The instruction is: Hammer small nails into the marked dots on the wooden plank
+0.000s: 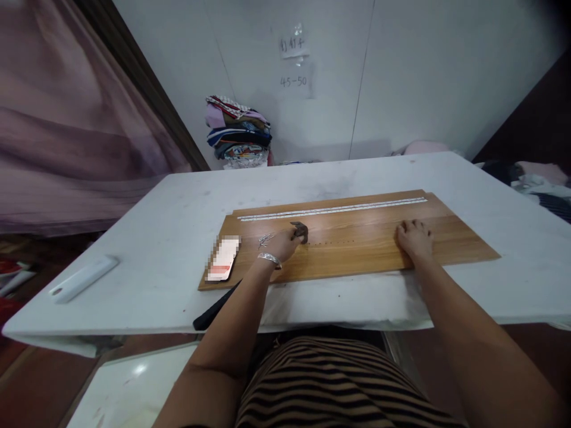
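Note:
My left hand (pixel 282 245), a bracelet at its wrist, is closed around a hammer (pixel 300 230) close to its dark metal head. The hammer's black handle (pixel 216 309) runs back under my forearm and past the near edge of a wooden board (pixel 357 255). Several loose nails (pixel 264 240) lie just left of this hand. Right of the hammer head, a row of small dark points (pixel 332 242) runs along the board; whether they are nails or holes I cannot tell. My right hand (pixel 416 239) rests on the board's right part, fingers apart and slightly bent, holding nothing.
Two white measuring strips (pixel 334 209) lie along the board's far side. A phone (pixel 223 258) is on its left end. A white oblong object (pixel 84 278) lies on the white table (pixel 147 238) at left. Folded clothes (pixel 238 131) are stacked by the wall behind.

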The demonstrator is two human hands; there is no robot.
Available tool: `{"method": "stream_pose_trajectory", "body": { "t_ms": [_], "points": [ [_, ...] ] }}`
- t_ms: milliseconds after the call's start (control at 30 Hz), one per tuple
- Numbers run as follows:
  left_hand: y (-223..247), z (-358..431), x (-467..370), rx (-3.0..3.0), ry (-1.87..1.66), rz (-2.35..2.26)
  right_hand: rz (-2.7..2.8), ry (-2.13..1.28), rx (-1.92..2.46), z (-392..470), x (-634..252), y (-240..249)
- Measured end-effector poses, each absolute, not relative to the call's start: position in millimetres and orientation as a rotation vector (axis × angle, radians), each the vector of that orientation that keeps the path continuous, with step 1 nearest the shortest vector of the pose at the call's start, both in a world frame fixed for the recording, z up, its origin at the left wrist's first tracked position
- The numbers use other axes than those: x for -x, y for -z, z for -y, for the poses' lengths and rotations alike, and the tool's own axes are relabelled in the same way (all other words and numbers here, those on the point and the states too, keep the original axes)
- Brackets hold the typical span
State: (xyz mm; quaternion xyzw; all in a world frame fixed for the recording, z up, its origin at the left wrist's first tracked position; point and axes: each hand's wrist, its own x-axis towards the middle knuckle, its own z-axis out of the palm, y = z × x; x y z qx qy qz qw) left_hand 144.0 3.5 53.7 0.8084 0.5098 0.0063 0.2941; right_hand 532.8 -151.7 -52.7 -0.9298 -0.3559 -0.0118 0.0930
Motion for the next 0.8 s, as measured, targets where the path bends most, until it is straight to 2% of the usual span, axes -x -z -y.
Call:
{"method": "stream_pose_trajectory", "body": {
  "t_ms": [800],
  "points": [
    [-53.4, -2.7, -143.0, -2.15, -0.026, -1.346, 1.052, 0.046, 2.77, 150.9, -534.4, 54.8]
  ]
}}
